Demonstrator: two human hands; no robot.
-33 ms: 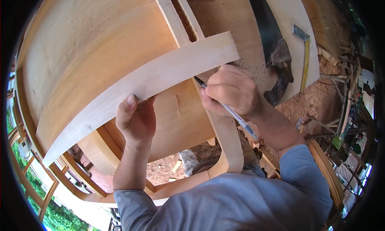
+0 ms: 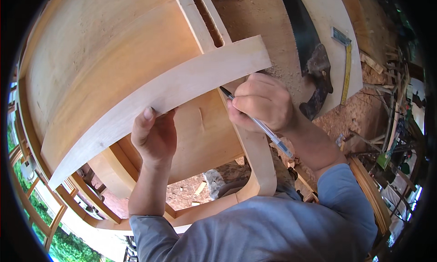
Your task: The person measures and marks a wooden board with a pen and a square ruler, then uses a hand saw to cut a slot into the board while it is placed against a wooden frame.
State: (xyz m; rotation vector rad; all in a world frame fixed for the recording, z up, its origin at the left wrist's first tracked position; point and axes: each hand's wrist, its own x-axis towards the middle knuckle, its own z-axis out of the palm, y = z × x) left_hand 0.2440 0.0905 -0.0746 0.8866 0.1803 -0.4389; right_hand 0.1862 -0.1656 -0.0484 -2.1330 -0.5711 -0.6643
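A long curved wooden board [image 2: 168, 87] lies across a larger wooden frame [image 2: 255, 157], reaching from lower left to upper right. My left hand [image 2: 154, 134] grips the board's near edge, its thumb on the top face and its fingers curled underneath, partly hidden. In my right hand [image 2: 264, 100] is a clear-barrelled ballpoint pen [image 2: 275, 138], pinched close to its dark tip. That tip meets the board's near edge, beside the frame's slotted upright piece. The right hand's knuckles are close to the board's right end.
A handsaw [image 2: 317, 73] with a dark handle lies right of the board, near scattered sawdust. Farther right is a try square [image 2: 347, 66] with a yellow blade on a pale panel [image 2: 330, 16]. Wood scraps [image 2: 373, 62] litter the ground; a curved wooden panel [image 2: 114, 48] spreads behind.
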